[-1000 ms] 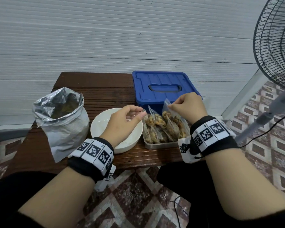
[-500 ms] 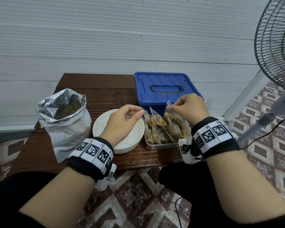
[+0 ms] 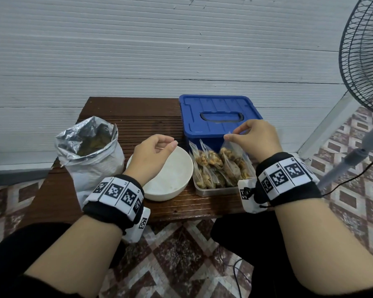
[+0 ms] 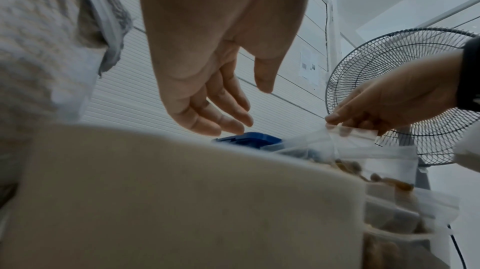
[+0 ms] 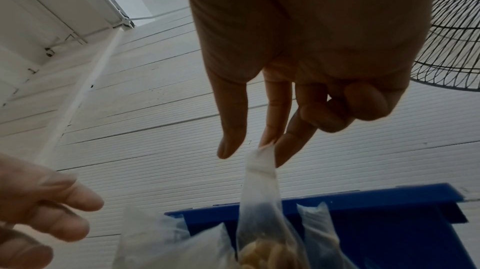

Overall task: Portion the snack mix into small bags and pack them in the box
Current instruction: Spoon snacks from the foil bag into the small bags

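Observation:
My right hand (image 3: 232,136) pinches the top edge of a small clear snack bag (image 3: 229,150) that stands in a clear plastic tub (image 3: 215,191) with several other filled bags. In the right wrist view the fingertips (image 5: 270,140) hold the bag's top strip (image 5: 261,181), and snack pieces show lower in the bag. My left hand (image 3: 168,145) hovers over the white bowl (image 3: 177,179) with loosely curled fingers (image 4: 228,121) that hold nothing. The blue box (image 3: 220,117) sits behind the tub with its lid on. An open foil snack-mix bag (image 3: 91,151) stands at the left.
Everything stands on a small dark wooden table (image 3: 138,117) against a white ribbed wall. A standing fan (image 3: 366,61) with a trailing cable is at the right. Patterned floor tiles and my dark-clothed legs lie below the table's front edge.
My left hand has drawn back leftward from the bags to over the bowl. My right hand keeps its pinch and has raised the bag top slightly.

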A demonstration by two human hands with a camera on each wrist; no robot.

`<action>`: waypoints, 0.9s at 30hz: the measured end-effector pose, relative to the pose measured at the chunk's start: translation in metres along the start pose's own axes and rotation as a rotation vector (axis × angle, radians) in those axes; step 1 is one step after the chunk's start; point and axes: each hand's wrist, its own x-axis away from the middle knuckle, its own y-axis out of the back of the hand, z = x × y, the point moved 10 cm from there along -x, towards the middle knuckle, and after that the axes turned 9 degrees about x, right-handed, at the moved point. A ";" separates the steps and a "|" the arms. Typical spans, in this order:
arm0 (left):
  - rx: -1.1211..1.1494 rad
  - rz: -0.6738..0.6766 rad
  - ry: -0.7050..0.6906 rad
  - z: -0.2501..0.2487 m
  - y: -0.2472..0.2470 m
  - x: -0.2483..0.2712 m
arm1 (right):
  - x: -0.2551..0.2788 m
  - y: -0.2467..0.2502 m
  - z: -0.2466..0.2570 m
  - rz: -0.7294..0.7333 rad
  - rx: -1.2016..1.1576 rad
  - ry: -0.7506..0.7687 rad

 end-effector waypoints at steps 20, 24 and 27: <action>-0.960 0.160 0.010 0.038 -0.011 -0.008 | 0.043 -0.036 0.085 0.133 -0.431 0.269; -1.048 0.140 0.045 0.044 -0.008 -0.011 | 0.041 -0.039 0.082 0.135 -0.441 0.242; -0.990 0.105 0.033 0.041 -0.006 -0.011 | 0.040 -0.040 0.081 0.136 -0.429 0.238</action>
